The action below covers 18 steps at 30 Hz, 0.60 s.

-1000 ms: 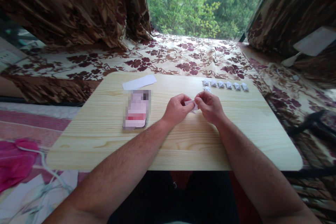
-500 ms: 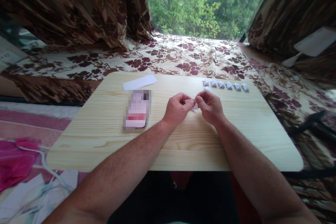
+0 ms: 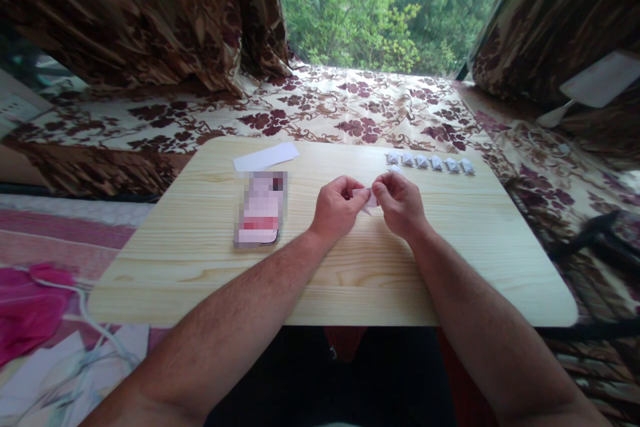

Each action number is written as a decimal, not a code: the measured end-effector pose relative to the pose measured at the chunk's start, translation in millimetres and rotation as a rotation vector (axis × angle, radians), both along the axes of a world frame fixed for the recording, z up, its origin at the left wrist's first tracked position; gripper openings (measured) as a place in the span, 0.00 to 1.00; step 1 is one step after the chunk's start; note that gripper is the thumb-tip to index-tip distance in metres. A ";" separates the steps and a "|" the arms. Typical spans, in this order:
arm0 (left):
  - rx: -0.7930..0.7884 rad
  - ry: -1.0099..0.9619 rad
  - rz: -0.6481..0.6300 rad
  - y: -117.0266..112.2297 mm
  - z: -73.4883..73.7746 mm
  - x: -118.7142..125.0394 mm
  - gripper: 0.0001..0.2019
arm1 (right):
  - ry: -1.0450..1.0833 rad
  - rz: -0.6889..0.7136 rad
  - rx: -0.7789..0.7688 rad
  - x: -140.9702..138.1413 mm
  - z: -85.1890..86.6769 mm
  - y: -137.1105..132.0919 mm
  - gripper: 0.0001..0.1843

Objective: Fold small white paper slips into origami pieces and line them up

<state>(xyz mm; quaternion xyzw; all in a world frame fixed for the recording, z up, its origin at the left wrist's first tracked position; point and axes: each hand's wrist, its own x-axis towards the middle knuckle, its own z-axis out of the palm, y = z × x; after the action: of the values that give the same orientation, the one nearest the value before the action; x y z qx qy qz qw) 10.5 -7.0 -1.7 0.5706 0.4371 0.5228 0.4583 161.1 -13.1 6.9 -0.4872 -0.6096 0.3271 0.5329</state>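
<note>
From up on the person's head, the one camera looks forward and tips down, peering over the lap [image 3: 280,380] and along the left forearm [image 3: 250,293] and right forearm [image 3: 480,300], which rise from the bottom edge. It sits behind and above the left hand [image 3: 337,205] and the right hand [image 3: 400,203], near enough to put them just right of the middle, yet far enough back to catch the tabletop [image 3: 365,280] from near edge to far. The view is wide: it runs on over the floral cloth [image 3: 360,107] to the window [image 3: 380,20], squarely ahead, with a left curtain [image 3: 165,13] and a right curtain [image 3: 560,13] filling the upper corners.
</note>
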 end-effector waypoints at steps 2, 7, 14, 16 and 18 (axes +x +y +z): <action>-0.012 -0.018 -0.007 -0.2 0.2 0.1 0.11 | 0.003 0.000 0.002 -0.3 0.5 -0.4 0.08; -0.033 -0.027 -0.011 -0.9 2.3 0.1 0.11 | 0.009 0.005 -0.008 0.2 0.1 0.1 0.08; 0.018 0.011 -0.008 -0.3 1.8 -1.2 0.10 | 0.017 0.016 -0.020 1.0 0.0 1.2 0.09; 0.032 0.007 -0.002 -0.1 2.1 -1.1 0.09 | 0.019 0.020 -0.025 0.7 -0.4 1.3 0.09; 0.033 0.002 0.005 0.1 2.8 -0.8 0.09 | 0.016 0.024 -0.026 0.4 -0.9 1.3 0.09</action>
<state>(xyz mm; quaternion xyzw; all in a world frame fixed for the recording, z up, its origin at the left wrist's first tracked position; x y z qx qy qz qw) 9.7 -6.9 1.1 0.5775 0.4305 0.5305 0.4469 161.5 -11.8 6.0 -0.4842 -0.6067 0.3452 0.5276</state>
